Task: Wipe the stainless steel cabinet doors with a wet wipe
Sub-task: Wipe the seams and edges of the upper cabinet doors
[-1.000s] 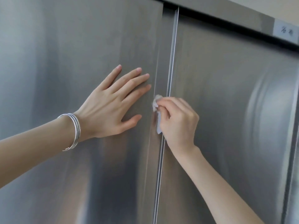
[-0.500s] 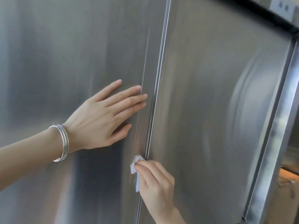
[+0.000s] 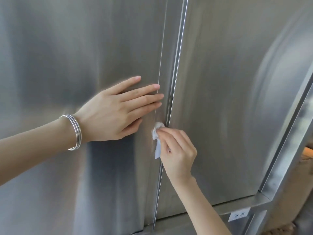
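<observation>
Two brushed stainless steel cabinet doors fill the view: the left door point(image 3: 67, 65) and the right door point(image 3: 228, 82), meeting at a vertical seam point(image 3: 171, 92). My left hand point(image 3: 115, 112), with silver bangles on the wrist, lies flat on the left door, fingers straight and close together, tips near the seam. My right hand point(image 3: 177, 150) pinches a small crumpled white wet wipe point(image 3: 156, 133) and presses it against the left door's edge by the seam, just below my left hand.
The cabinet's steel frame point(image 3: 288, 150) runs down the right side. A white label with writing point(image 3: 238, 215) sits on the lower rail under the right door. A gap at the far right shows something orange-brown behind.
My right hand slid the wipe down the seam, then came back up a little toward my left hand. The view has dropped toward the doors' lower edge. My left hand stays flat.
</observation>
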A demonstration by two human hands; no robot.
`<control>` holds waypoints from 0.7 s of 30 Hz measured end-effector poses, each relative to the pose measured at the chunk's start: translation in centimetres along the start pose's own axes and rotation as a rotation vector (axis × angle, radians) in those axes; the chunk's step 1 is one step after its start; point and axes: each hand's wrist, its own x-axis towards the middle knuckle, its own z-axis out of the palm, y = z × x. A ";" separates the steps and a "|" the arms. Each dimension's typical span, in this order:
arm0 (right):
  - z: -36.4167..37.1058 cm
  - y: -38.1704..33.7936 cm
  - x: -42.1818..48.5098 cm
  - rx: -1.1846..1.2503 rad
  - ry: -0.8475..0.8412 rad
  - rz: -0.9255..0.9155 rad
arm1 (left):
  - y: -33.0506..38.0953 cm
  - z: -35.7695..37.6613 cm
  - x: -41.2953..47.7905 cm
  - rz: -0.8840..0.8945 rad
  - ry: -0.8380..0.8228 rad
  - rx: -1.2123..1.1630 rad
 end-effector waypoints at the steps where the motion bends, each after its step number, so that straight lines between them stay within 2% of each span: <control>1: 0.0 -0.2 -1.2 0.003 0.009 0.027 | 0.4 0.1 -0.3 0.003 -0.006 -0.006; 2: -0.4 -0.3 -3.2 0.008 -0.004 0.039 | 0.8 0.3 -0.7 0.009 -0.013 -0.008; 5: -2.5 -1.0 -9.7 0.017 -0.178 0.073 | 2.7 1.2 -2.5 0.045 -0.048 -0.024; 7: -3.1 -1.5 -11.0 0.010 -0.250 0.100 | 4.4 1.9 -3.8 0.046 -0.063 -0.034; 12: -1.7 -2.4 -8.7 -0.026 -0.082 0.322 | 6.9 2.8 -5.1 0.056 -0.091 -0.034; 14: -2.2 -3.4 -11.7 -0.046 -0.102 0.391 | 6.9 2.9 -5.1 0.046 -0.100 -0.032; 17: -3.8 -4.9 -15.2 -0.088 -0.248 0.443 | 6.9 2.8 -5.1 0.050 -0.103 -0.025; 19: -3.4 -4.5 -14.1 -0.076 -0.224 0.453 | 6.8 2.9 -5.2 0.059 -0.098 -0.018; 21: -2.4 -4.0 -12.4 -0.059 -0.126 0.466 | 6.8 3.0 -5.2 0.062 -0.097 -0.017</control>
